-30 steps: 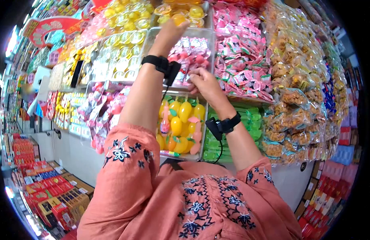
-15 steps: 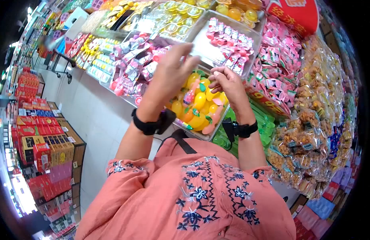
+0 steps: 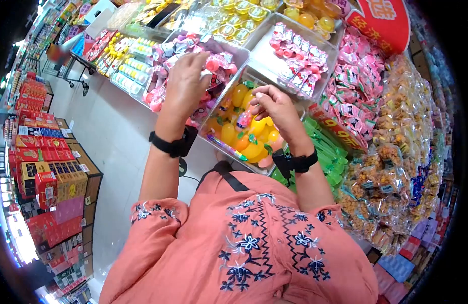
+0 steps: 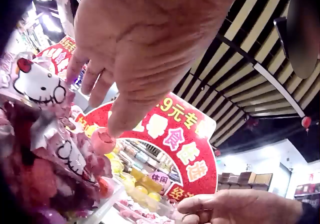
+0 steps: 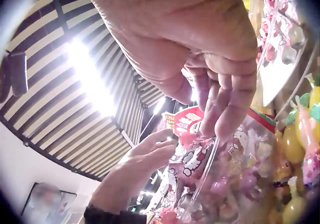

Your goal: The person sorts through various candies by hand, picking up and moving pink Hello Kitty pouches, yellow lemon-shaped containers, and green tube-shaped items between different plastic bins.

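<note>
My left hand (image 3: 186, 83) is over a bin of pink cartoon-cat candy packets (image 3: 221, 58). Its fingers are extended, with the thumb apart, and the fingertips are right beside the packets (image 4: 75, 161) in the left wrist view. Nothing shows in its grasp. Loosely bent and holding nothing, the fingers of my right hand (image 3: 278, 109) hang above a clear bin of yellow mango-shaped jellies (image 3: 252, 149). Behind that hand stands a white-bottomed bin (image 3: 259, 53) with pink packets (image 3: 297, 53) along its right side.
Green bottle-like packs (image 3: 325, 152) lie right of the jellies. Farther right are pink candies (image 3: 353, 76) and a heap of bagged brown snacks (image 3: 391, 167). A red sign (image 3: 380, 23) rises at the back. Boxed goods (image 3: 56, 177) line a shelf across the aisle floor (image 3: 112, 147) at left.
My left hand has come from the far yellow cups back and left to the near pink packets. My right hand has moved over the jellies. The head view has shifted, showing more aisle.
</note>
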The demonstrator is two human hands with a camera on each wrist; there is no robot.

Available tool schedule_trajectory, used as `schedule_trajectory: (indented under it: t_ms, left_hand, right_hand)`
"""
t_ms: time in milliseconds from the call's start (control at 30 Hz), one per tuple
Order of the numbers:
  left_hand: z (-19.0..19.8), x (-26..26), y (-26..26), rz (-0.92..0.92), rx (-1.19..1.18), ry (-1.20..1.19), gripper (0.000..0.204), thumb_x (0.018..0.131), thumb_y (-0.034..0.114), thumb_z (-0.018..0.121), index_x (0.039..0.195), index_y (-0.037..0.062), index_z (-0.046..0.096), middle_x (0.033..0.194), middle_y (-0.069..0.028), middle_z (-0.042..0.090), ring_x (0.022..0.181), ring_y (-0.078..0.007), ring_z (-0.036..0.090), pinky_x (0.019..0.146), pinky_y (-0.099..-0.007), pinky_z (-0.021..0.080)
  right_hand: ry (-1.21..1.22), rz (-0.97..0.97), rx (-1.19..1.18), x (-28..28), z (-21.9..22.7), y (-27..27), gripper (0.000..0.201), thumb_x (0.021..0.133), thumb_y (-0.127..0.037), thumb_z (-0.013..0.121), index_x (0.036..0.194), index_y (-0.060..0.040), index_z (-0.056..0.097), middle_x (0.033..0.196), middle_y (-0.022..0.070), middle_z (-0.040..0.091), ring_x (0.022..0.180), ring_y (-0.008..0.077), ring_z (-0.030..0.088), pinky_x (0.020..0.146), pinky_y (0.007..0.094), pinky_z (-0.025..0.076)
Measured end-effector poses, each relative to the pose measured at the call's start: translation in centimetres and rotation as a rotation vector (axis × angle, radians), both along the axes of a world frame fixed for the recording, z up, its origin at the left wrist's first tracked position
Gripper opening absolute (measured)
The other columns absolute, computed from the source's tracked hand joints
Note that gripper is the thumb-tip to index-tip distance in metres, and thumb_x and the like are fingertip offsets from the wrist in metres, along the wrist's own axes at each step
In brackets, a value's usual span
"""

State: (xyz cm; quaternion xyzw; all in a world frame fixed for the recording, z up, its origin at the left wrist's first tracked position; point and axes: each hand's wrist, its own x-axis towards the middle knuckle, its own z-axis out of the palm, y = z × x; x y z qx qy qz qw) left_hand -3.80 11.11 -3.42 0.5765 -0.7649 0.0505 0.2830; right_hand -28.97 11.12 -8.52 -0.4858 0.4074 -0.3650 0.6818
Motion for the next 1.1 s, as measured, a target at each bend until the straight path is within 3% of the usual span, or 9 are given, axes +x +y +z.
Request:
schedule_trajectory:
  t_ms: [267, 300, 433, 533, 600, 700, 800, 933, 1100]
  left_hand:
    - [-1.1, -1.1, -2.3, 0.027, -0.005, -0.159, 0.029, 0.084, 0.014, 0.069, 0.112, 0.0106, 0.064, 0.100, -0.0125, 0.066, 0.100, -0.0336, 0.061, 0.088, -0.0461, 0.045]
    - [-1.1, -1.1, -2.7, 0.029, -0.078, -0.176, 0.023, 0.084, 0.012, 0.068, 0.107, 0.0097, 0.065, 0.092, -0.0127, 0.066, 0.089, -0.0347, 0.064, 0.081, -0.0451, 0.049]
    - [-1.2, -1.0, -4.3, 0.020, -0.084, 0.006, 0.021, 0.085, 0.011, 0.069, 0.104, 0.0045, 0.064, 0.088, -0.0155, 0.066, 0.075, -0.0339, 0.066, 0.067, -0.0390, 0.053]
    - [0.7, -0.9, -4.4, -0.003, -0.028, 0.226, 0.024, 0.086, 0.013, 0.069, 0.106, 0.0012, 0.063, 0.088, -0.0175, 0.065, 0.077, -0.0281, 0.066, 0.071, -0.0349, 0.053]
    - [3.0, -1.5, -3.5, -0.018, 0.011, 0.348, 0.026, 0.090, 0.013, 0.067, 0.111, -0.0009, 0.062, 0.094, -0.0116, 0.066, 0.084, -0.0162, 0.064, 0.075, -0.0286, 0.051]
    - [5.2, -3.3, -1.3, -0.089, 0.221, 0.790, 0.027, 0.095, 0.014, 0.064, 0.117, 0.0001, 0.059, 0.101, -0.0033, 0.064, 0.092, -0.0096, 0.061, 0.080, -0.0243, 0.050]
    - [4.7, -6.0, 0.9, -0.212, 0.264, 0.958, 0.026, 0.093, 0.010, 0.065, 0.116, 0.0013, 0.058, 0.103, -0.0046, 0.064, 0.092, -0.0089, 0.061, 0.080, -0.0240, 0.050]
    - [0.8, -8.6, 3.0, -0.354, 0.462, 1.049, 0.034, 0.092, 0.003, 0.063, 0.124, 0.0049, 0.052, 0.108, -0.0019, 0.056, 0.094, -0.0066, 0.055, 0.083, -0.0210, 0.047]
    - [-2.3, -9.5, 4.0, -0.432, 0.472, 0.782, 0.038, 0.092, 0.002, 0.062, 0.127, 0.0019, 0.048, 0.118, -0.0065, 0.056, 0.105, -0.0131, 0.058, 0.093, -0.0273, 0.048]
  right_hand:
    - [0.011, -0.053, 0.001, -0.7, -0.1, 0.2, 0.026, 0.098, -0.019, 0.055, 0.114, 0.0009, 0.057, 0.093, 0.0104, 0.066, 0.071, 0.0146, 0.066, 0.062, 0.0271, 0.056]
    - [0.012, -0.060, 0.011, -0.8, 0.0, 0.3, 0.027, 0.098, -0.018, 0.055, 0.115, 0.0011, 0.057, 0.093, 0.0109, 0.066, 0.071, 0.0152, 0.067, 0.062, 0.0275, 0.056]
    - [0.002, -0.068, 0.029, -1.1, 0.1, 0.3, 0.029, 0.097, -0.019, 0.054, 0.117, 0.0026, 0.055, 0.095, 0.0130, 0.065, 0.072, 0.0173, 0.067, 0.063, 0.0287, 0.058]
    - [-0.044, -0.064, 0.045, -1.2, 0.3, 0.5, 0.033, 0.098, -0.022, 0.054, 0.119, 0.0035, 0.053, 0.099, 0.0152, 0.065, 0.075, 0.0196, 0.068, 0.065, 0.0296, 0.058]
    - [-0.123, -0.076, 0.064, -1.1, 0.3, 0.3, 0.036, 0.099, -0.025, 0.054, 0.121, 0.0039, 0.052, 0.102, 0.0167, 0.064, 0.078, 0.0212, 0.069, 0.065, 0.0302, 0.059]
    - [-0.345, -0.054, 0.129, -0.9, 1.9, 0.4, 0.047, 0.102, -0.036, 0.052, 0.128, 0.0029, 0.050, 0.112, 0.0193, 0.063, 0.098, 0.0272, 0.067, 0.079, 0.0362, 0.059]
    - [-0.655, -0.052, 0.165, -0.9, 2.0, -0.4, 0.055, 0.100, -0.045, 0.053, 0.131, 0.0004, 0.050, 0.119, 0.0187, 0.062, 0.110, 0.0309, 0.063, 0.093, 0.0450, 0.054]
    - [-0.890, -0.121, 0.160, -2.2, 2.1, -1.5, 0.036, 0.097, -0.038, 0.061, 0.114, -0.0068, 0.061, 0.106, 0.0114, 0.068, 0.106, 0.0271, 0.065, 0.094, 0.0490, 0.051]
    - [-0.848, -0.281, 0.047, -3.7, 1.2, -1.5, 0.033, 0.098, -0.021, 0.061, 0.124, -0.0010, 0.056, 0.117, 0.0125, 0.066, 0.109, 0.0259, 0.065, 0.099, 0.0455, 0.052]
